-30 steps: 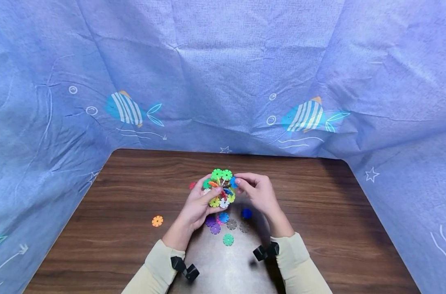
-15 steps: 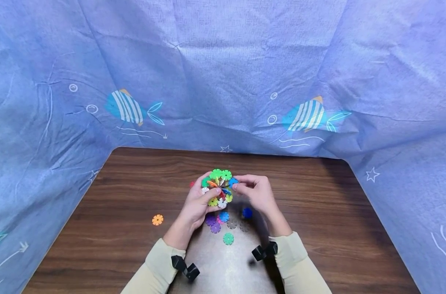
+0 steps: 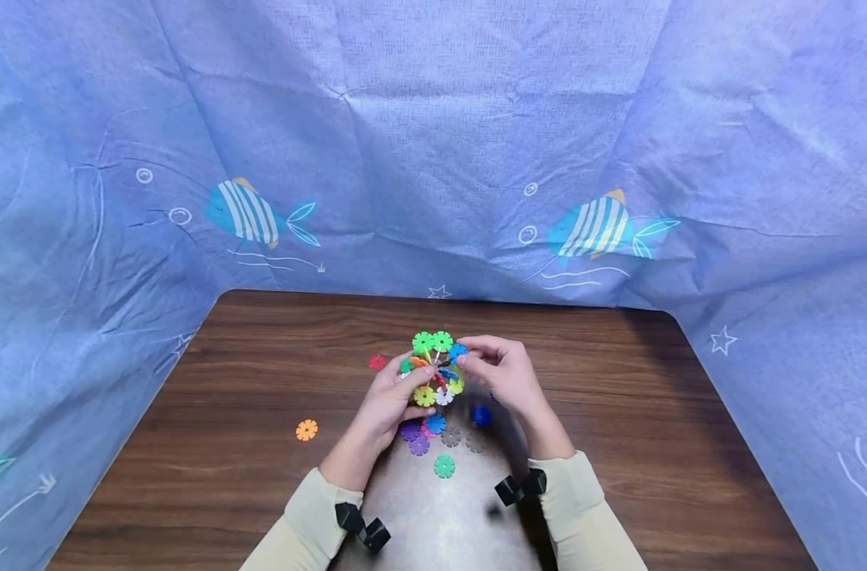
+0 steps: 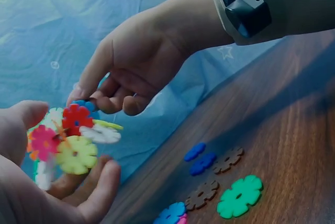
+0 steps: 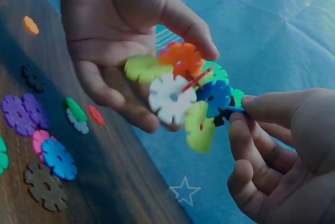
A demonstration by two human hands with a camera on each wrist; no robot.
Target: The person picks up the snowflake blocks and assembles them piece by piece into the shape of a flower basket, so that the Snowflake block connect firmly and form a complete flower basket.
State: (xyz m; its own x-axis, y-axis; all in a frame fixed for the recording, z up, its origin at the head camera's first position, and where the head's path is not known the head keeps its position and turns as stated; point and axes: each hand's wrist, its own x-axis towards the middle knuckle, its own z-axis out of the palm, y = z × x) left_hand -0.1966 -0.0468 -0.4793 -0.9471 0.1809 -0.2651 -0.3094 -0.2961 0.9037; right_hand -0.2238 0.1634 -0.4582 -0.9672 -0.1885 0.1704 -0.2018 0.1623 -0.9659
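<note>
My left hand (image 3: 379, 408) holds a round cluster of interlocking snowflake discs (image 3: 424, 396) above the table, its thumb over the near side and its fingers below. Green, yellow, white, orange, red and blue notched discs stick out of the cluster at various angles. On the cluster's right side, my right hand (image 3: 506, 377) pinches a blue snowflake disc (image 3: 458, 351) between thumb and forefinger. Seen from the right wrist, that blue disc (image 5: 237, 110) is edge-on, right at a dark disc of the cluster. The other right fingers are loosely bent.
Loose discs lie on the wooden table below the hands: purple (image 3: 419, 444), dark blue (image 3: 481, 415), grey-brown (image 3: 450, 436) and green (image 3: 444, 465). An orange disc (image 3: 307, 430) lies off to the left, a red disc (image 3: 377, 362) behind the left hand. A fish-print cloth (image 3: 433, 159) hangs behind.
The cluster and both hands shift slightly left, then back to the right. More of the red disc on the table shows now. The right hand keeps its pinch on the blue disc.
</note>
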